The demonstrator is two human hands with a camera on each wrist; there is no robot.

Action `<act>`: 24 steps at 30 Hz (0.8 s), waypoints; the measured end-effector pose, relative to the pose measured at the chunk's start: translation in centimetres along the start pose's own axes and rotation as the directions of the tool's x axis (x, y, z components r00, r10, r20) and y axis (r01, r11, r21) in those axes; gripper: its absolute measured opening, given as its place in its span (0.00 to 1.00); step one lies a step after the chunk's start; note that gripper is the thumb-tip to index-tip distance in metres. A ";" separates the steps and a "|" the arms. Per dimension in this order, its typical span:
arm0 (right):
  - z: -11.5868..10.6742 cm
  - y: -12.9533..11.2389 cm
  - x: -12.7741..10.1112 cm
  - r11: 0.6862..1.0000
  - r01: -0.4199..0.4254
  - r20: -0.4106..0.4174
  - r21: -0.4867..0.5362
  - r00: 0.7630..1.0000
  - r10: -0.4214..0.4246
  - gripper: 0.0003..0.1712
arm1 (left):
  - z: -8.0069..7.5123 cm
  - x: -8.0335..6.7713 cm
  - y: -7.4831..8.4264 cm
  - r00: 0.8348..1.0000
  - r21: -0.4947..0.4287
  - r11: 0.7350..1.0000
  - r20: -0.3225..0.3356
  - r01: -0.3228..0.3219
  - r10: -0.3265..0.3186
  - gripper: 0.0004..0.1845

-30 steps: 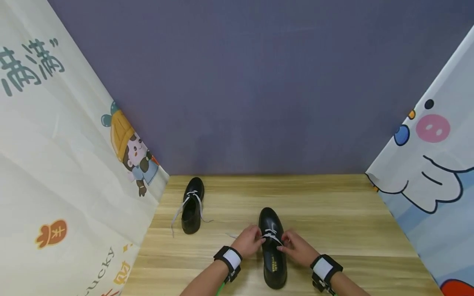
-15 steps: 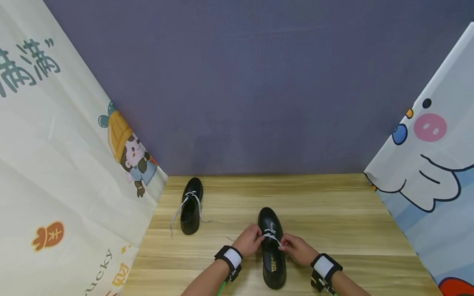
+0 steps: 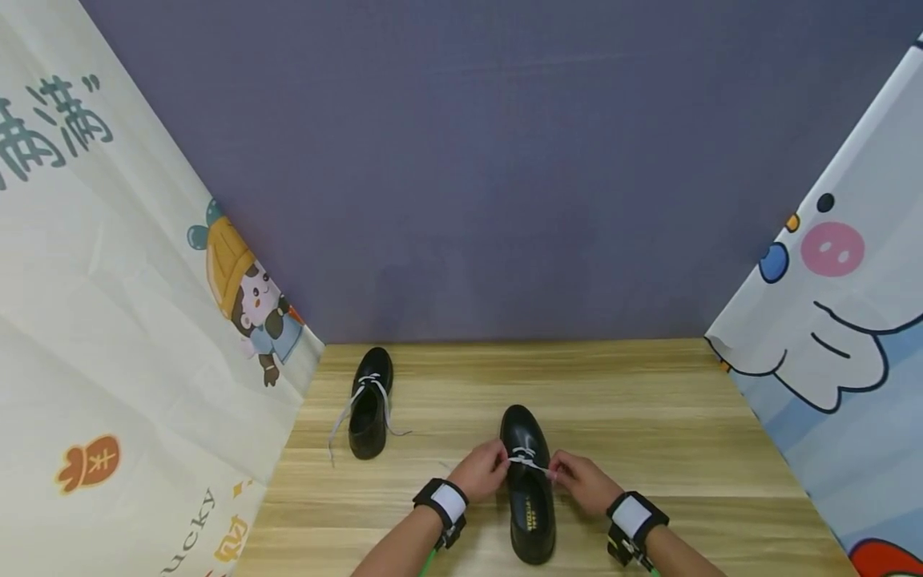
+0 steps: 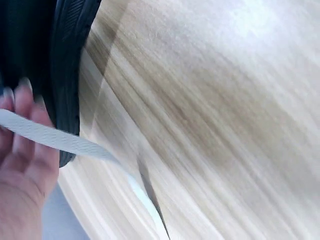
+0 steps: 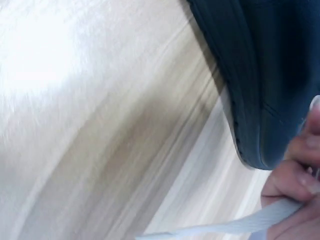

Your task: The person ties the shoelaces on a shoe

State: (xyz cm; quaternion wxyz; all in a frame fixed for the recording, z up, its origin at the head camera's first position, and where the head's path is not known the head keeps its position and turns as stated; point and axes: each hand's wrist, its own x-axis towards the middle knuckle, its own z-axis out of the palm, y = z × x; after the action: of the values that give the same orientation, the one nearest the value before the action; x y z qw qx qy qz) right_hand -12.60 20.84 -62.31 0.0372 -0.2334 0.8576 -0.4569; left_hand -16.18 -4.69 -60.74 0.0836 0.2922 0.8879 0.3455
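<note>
A black lace-up shoe [image 3: 522,425] sits on the wooden surface, toe pointing away, between my two hands. My left hand [image 3: 481,473] pinches one end of its white shoelace [image 3: 524,461] at the shoe's left edge. On the other side, my right hand [image 3: 586,483] grips the other lace end, and the lace runs taut across the shoe's opening. In the left wrist view a loose length of shoelace [image 4: 75,144] crosses the fingers and trails down. A free tail of shoelace [image 5: 250,223] hangs out of the curled fingers in the right wrist view.
Another black shoe [image 3: 368,425] stands farther back on the left, its white laces spread to both sides. A dark grey-blue wall [image 3: 505,176] rises behind the wooden surface [image 3: 649,417]. Printed white sheets flank it at left [image 3: 130,320] and right [image 3: 865,336].
My right hand has drawn its lace end slightly outward, and the lace across the shoe is straighter. The left hand stays nearly in place. The head view has shifted a little.
</note>
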 end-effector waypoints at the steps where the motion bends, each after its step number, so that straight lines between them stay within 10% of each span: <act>1: -0.1 -0.1 0.1 1.000 -0.006 -0.012 -0.009 1.000 0.006 0.03 | -0.1 -0.1 0.0 1.000 -0.013 1.000 0.009 0.001 -0.001 0.05; 13: -0.8 -0.7 0.4 0.995 -0.005 -0.099 -0.099 0.995 -0.004 0.08 | -1.2 -0.9 -1.0 0.995 0.003 0.995 0.011 -0.099 0.099 0.16; 24: -1.1 -0.2 0.6 0.994 -0.014 -0.045 -0.108 0.999 0.009 0.11 | -1.6 -1.6 -2.8 1.000 -0.092 0.995 -0.017 -0.028 0.026 0.16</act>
State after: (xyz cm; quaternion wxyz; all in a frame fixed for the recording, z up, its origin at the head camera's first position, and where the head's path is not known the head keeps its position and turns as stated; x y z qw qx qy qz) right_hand -13.31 21.30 -61.40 0.0081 -0.2197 0.8830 -0.4147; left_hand -16.72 -8.15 -61.46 0.0852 0.2973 0.8676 0.3894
